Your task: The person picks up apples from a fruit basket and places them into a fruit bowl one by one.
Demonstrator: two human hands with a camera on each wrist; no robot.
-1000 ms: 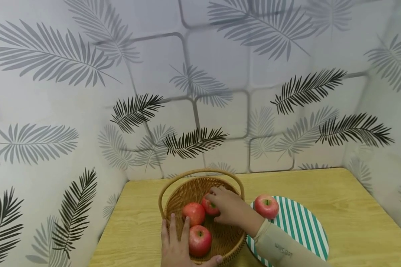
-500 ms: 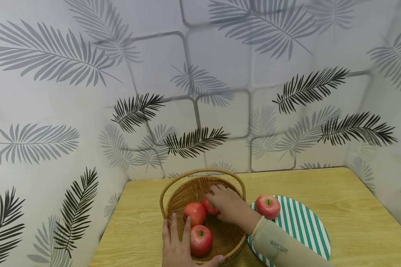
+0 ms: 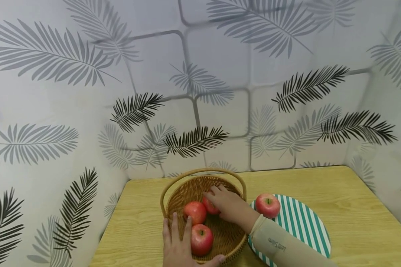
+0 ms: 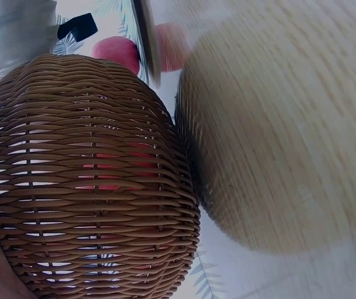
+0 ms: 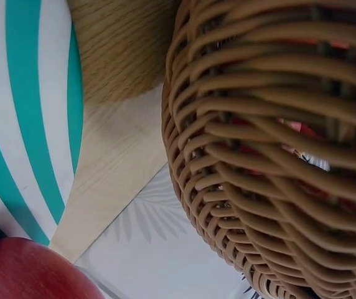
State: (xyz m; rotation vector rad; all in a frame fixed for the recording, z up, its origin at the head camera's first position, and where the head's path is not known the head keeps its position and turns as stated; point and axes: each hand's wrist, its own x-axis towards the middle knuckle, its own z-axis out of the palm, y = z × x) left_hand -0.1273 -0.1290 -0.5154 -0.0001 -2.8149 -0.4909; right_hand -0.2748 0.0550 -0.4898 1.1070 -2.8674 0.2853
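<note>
A round wicker basket point(image 3: 225, 246) with an arched handle holds three red apples. My right hand point(image 3: 232, 207) reaches inside, its fingers curled over the rearmost apple point(image 3: 209, 207), which they partly cover. Beside it lie a second apple point(image 3: 194, 213) and a third apple point(image 3: 202, 240) nearer the front. Along the basket's left front, my left hand point(image 3: 178, 250) rests with straight, spread fingers and the thumb at the front rim. The left wrist view shows the woven side point(image 4: 97, 180) close up, with red showing through the gaps.
Right of the basket, a round green-and-white striped board point(image 3: 305, 224) lies on the wood-grain table point(image 3: 354, 218), partly under the right forearm. Another apple point(image 3: 268, 205) sits on its far left edge. A leaf-patterned wall point(image 3: 220, 115) stands behind the table.
Both hands and the apples stay nearly in place over the last second. The head view shifts only slightly.
</note>
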